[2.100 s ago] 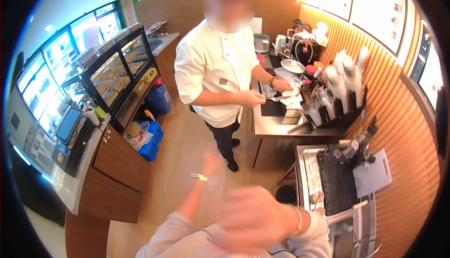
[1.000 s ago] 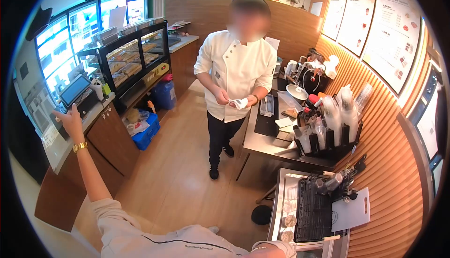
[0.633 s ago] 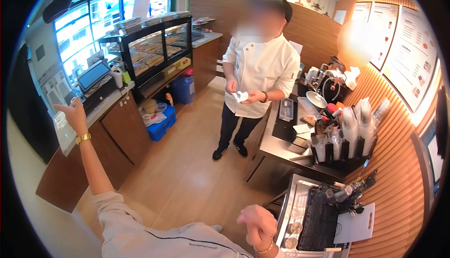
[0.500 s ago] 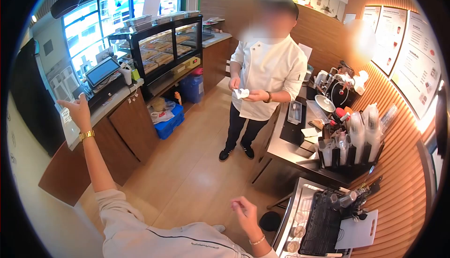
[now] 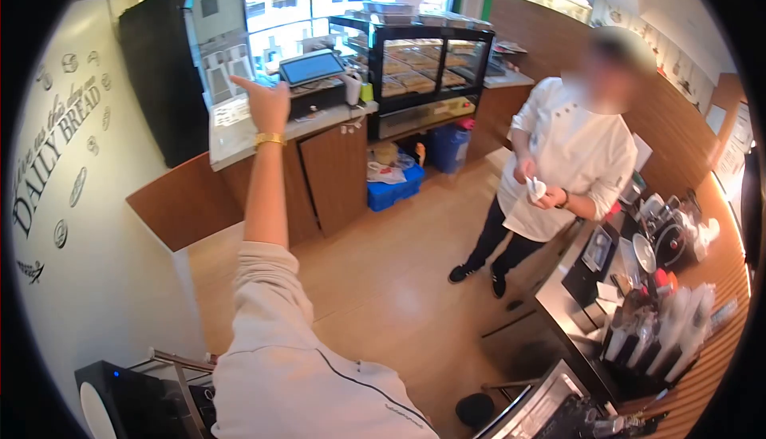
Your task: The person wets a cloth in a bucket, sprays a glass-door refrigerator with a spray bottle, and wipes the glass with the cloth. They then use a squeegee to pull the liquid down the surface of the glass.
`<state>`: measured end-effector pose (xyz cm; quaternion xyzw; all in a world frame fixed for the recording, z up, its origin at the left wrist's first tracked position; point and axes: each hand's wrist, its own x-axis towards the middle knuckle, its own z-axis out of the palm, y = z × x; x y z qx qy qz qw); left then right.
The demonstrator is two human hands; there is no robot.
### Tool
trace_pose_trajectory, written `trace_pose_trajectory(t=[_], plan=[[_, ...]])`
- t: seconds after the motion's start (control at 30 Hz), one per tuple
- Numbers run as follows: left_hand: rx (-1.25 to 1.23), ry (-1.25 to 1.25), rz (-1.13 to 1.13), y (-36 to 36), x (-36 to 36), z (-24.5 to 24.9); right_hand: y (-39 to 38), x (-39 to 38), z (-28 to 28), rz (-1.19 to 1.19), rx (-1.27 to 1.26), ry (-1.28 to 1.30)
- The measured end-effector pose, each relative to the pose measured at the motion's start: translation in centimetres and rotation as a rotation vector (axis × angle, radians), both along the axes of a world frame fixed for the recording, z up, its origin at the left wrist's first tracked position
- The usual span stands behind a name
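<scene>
My left hand (image 5: 270,108) is raised at the end of a stretched-out arm, its index finger extended to the left and nothing held in it. A gold-coloured band circles the wrist. In the picture, the hand overlaps the counter (image 5: 319,120), near a tablet-like screen (image 5: 311,68); it appears to touch neither. My right hand is out of sight. Across the floor stands a person in a white jacket (image 5: 570,148), holding a small crumpled white item (image 5: 536,188), perhaps a cloth or paper, in both hands.
A glass display case (image 5: 415,68) with trays of food stands behind the counter. Below are a blue crate (image 5: 395,191) and a blue bin (image 5: 449,150). On the right, a worktop carries cups in a black holder (image 5: 654,335). A black device (image 5: 132,399) is at lower left.
The view has swung left, so the counter and the person sit farther right. My right hand has left the picture. My left arm stays raised, index finger still extended.
</scene>
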<state>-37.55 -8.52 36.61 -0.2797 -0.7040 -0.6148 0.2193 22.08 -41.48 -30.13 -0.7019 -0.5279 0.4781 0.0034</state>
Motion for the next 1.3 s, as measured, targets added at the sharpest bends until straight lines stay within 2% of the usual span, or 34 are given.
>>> trace_pose_trajectory(t=[0.1, 0.2, 0.27, 0.4, 0.5, 0.6, 0.7, 0.8, 1.1, 1.27, 1.3], plan=[[-0.03, 0.055, 0.081, -1.0, -0.1, -0.1, -1.3, 2.1, 3.7, -0.23, -0.223, 0.136], [-0.08, 0.101, 0.125, 0.0, -1.7, -1.1, 0.4, 1.5, 12.9, -0.308, -0.219, 0.082], [-0.166, 0.053, 0.13, -0.3, -1.7, -0.8, 0.7, 2.2, 11.6, -0.352, -0.194, 0.113], [-0.11, 0.033, 0.025, -0.6, 0.0, -0.5, 1.9, 1.8, 9.8, -0.342, -0.065, 0.169], [-0.128, 0.016, 0.007, -0.6, 0.3, -0.4, 1.2, 0.9, 8.2, -0.454, 0.033, 0.275], [-0.113, 0.026, 0.005, -0.1, 0.7, -0.5, 0.7, 1.2, 6.6, -0.297, -0.106, 0.162], [-0.09, 0.028, -0.013, -0.1, 1.0, -0.7, -0.7, 0.5, 9.1, -0.342, -0.03, 0.135], [-0.109, 0.037, 0.009, 0.0, 0.8, -1.0, -1.4, 1.0, 9.4, -0.317, -0.128, 0.063], [-0.158, 0.072, 0.083, 0.7, -0.8, -2.5, -3.2, 4.2, 5.2, -0.51, -0.235, 0.198], [-0.245, 0.08, 0.074, 0.3, -0.4, -3.6, -2.6, 3.7, 6.8, -0.533, -0.225, 0.215], [-0.327, 0.197, 0.075, 1.9, -1.8, -6.0, -2.5, 3.5, 7.0, -0.537, -0.222, 0.218]])
